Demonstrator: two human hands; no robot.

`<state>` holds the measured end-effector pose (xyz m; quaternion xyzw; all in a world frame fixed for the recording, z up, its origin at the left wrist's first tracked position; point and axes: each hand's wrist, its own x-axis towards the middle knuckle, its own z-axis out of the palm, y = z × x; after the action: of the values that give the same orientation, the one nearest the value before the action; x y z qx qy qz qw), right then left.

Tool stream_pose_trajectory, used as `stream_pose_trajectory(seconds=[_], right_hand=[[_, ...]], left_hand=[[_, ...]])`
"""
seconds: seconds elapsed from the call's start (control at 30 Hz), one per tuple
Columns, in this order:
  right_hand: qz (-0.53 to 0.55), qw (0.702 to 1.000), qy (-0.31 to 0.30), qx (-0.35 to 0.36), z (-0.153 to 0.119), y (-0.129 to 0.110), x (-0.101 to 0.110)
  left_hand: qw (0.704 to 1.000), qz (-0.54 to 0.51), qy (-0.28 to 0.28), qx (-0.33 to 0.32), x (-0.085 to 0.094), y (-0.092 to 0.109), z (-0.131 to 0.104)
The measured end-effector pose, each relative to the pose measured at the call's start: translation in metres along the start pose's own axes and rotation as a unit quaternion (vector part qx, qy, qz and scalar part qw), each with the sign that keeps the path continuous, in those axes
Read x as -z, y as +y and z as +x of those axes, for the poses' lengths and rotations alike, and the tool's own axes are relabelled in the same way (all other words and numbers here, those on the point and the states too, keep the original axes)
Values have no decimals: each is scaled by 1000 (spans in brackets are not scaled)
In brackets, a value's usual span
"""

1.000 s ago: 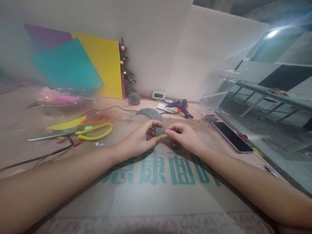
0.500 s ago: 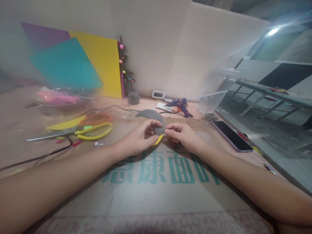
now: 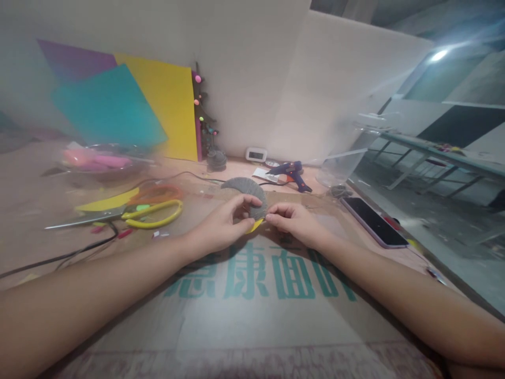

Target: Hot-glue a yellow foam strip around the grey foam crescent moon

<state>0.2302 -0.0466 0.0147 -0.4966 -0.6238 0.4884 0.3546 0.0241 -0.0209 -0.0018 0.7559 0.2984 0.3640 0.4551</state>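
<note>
A crescent (image 3: 247, 186) wrapped in grey yarn is above the middle of the table, its lower tip bare and yellow (image 3: 255, 226). My left hand (image 3: 229, 221) grips it near that tip, thumb below and fingers curled over the front. On the other side, my right hand (image 3: 292, 221) has thumb and forefinger pinched together at the crescent's right edge. What it pinches seems to be the thin grey yarn, though the strand is too fine to trace. The fingers cover part of the crescent's lower half.
Yellow-handled scissors (image 3: 153, 214) and a dark cable (image 3: 71, 254) lie left. Behind are a glue gun (image 3: 290, 172), a small white clock (image 3: 256, 154) and coloured sheets (image 3: 158, 105). A phone (image 3: 373, 221) and a clear plastic container (image 3: 343, 160) stand right, near the table edge.
My right hand has dipped slightly, its fingers closer together at the crescent's edge. Less of the yellow tip shows. My left hand keeps its hold.
</note>
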Motion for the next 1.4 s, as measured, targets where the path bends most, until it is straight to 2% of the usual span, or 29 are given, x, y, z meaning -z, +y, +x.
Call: stream_pose_trajectory(seconds=[0.2, 0.43, 0.7, 1.03, 1.4], right_hand=[[-13, 1000, -6, 4, 0, 0, -1], [-33, 998, -11, 54, -2, 0, 1], [-123, 991, 13, 46, -2, -2, -9], [-27, 999, 6, 20, -7, -7, -11], [-39, 999, 3, 36, -6, -1, -12]], left_hand=[[1000, -1, 9, -4, 0, 0, 1], [999, 30, 5, -13, 0, 2, -1], [998, 58, 19, -34, -1, -1, -4], [992, 95, 16, -78, -1, -1, -4], [992, 95, 16, -77, 1, 3, -5]])
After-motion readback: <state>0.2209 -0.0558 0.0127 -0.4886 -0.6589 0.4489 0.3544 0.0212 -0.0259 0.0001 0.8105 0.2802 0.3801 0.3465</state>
